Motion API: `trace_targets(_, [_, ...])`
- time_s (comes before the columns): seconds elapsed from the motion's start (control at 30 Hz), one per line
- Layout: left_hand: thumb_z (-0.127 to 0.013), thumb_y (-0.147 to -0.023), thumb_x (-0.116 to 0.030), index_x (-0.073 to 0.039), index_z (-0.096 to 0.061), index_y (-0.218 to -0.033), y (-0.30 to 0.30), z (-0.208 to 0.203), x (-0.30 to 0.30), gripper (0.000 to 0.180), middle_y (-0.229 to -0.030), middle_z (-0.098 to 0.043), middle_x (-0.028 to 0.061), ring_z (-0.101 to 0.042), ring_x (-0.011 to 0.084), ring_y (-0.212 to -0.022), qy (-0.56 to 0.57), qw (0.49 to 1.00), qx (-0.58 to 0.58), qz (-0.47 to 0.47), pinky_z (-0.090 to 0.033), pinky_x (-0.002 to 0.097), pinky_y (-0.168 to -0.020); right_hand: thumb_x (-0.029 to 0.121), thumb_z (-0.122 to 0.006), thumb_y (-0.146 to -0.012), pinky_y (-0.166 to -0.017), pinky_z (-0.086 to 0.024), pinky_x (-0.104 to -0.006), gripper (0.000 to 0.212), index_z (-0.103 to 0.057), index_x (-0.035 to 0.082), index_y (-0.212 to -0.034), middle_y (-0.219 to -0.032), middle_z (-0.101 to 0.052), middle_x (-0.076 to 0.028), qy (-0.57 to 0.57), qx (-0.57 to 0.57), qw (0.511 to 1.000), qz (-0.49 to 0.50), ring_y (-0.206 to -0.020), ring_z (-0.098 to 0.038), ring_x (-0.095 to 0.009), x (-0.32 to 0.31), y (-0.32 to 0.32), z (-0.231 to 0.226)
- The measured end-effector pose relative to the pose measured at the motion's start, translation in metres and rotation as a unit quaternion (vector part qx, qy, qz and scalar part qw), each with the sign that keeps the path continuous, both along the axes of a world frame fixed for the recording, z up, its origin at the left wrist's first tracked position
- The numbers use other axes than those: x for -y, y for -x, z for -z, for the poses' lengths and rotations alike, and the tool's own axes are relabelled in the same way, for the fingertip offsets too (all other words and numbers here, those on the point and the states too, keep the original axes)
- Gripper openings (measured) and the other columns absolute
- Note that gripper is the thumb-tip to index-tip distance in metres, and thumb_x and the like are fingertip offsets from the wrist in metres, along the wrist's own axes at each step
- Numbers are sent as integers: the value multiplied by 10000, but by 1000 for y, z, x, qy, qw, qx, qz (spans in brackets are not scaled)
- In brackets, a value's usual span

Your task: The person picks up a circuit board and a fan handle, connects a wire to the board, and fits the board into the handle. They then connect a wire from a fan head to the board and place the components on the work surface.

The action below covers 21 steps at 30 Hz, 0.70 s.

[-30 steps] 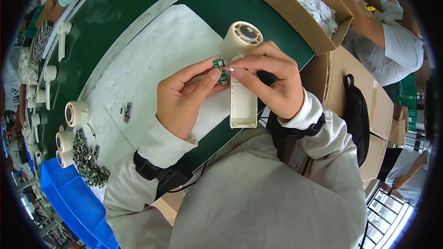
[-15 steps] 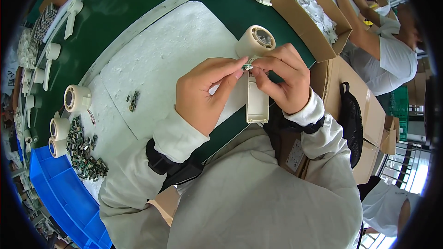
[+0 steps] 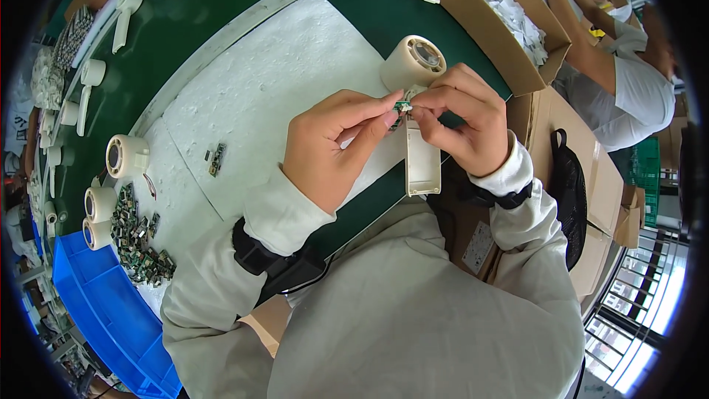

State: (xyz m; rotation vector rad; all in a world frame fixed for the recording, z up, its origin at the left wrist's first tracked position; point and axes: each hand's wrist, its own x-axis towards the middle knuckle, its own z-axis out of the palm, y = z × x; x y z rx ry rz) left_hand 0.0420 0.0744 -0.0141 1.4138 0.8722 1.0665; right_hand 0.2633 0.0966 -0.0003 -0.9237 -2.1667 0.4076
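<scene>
A person's two bare hands meet over a counter; take the small green circuit board (image 3: 401,106) between them as the clock's centre.

At 8 o'clock, the left hand (image 3: 317,151) pinches the board's edge between thumb and forefinger. Between 3 and 4, the right hand (image 3: 476,129) has its fingers closed together on what looks like a small white piece (image 3: 408,108), right against the board. The step in hand appears to be fitting that piece to the board; the next move seems to call for a steady board and careful fingertip alignment.

Just beyond the fingers, towards 5, stands out an open, cream plastic handle shell (image 3: 423,162); near 12 is a cream, round fan head (image 3: 413,63). The fingers hide whether the two join.

Farther out, a rough white sheet (image 3: 266,81) covers part of the green counter (image 3: 454,33). Two loose boards (image 3: 215,159) lie on it between 8 and 9. A brown cardboard box (image 3: 481,38) of white scraps sits at 2. Farthest, at 8, come a heap of circuit boards (image 3: 136,236) and a blue plastic tray (image 3: 96,295).
</scene>
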Motion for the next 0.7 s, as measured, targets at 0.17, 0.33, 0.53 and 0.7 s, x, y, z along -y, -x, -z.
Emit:
trace_targets(0.17, [-629,-997,7,-1,-704,-1257,0,1,-1,270,-1083,-674,98,-654,124,-930,-51,997,-48,-13,-506,233,-774,-14,-763,-707,-620,-449,-328,171,-723,2,-872,-775,-603,-59,-27,5,999,20,-685,-539,-202,1,2,-4])
trace_targets(0.33, [-633,-993,14,-7,-707,-1257,0,7,-3,276,-1088,-671,89,-646,118,-917,-99,994,-44,-4,-499,223,-760,-25,-764,-696,-599,-436,-317,178,-724,9,-866,-746,-576,-51,-63,20,997,-43,-667,-527,-192,-8,-3,-10])
trace_targets(0.53, [-651,-972,26,-8,-711,-1252,-3,-2,1,288,-1059,-669,95,-662,130,-922,-87,992,-92,-21,-520,245,-760,-22,-762,-725,-588,-417,-300,147,-720,1,-864,-739,-559,-48,-30,-16,999,11,-643,-504,-171,1,1,-1])
trace_targets(0.7, [-670,-929,70,-9,-720,-1238,-12,-4,10,322,-1020,-667,104,-683,161,-886,-210,962,-143,-97,-545,279,-740,-25,-749,-780,-587,-392,-264,106,-713,-18,-879,-736,-540,-34,55,-85,987,125,-633,-477,-116,29,25,-6])
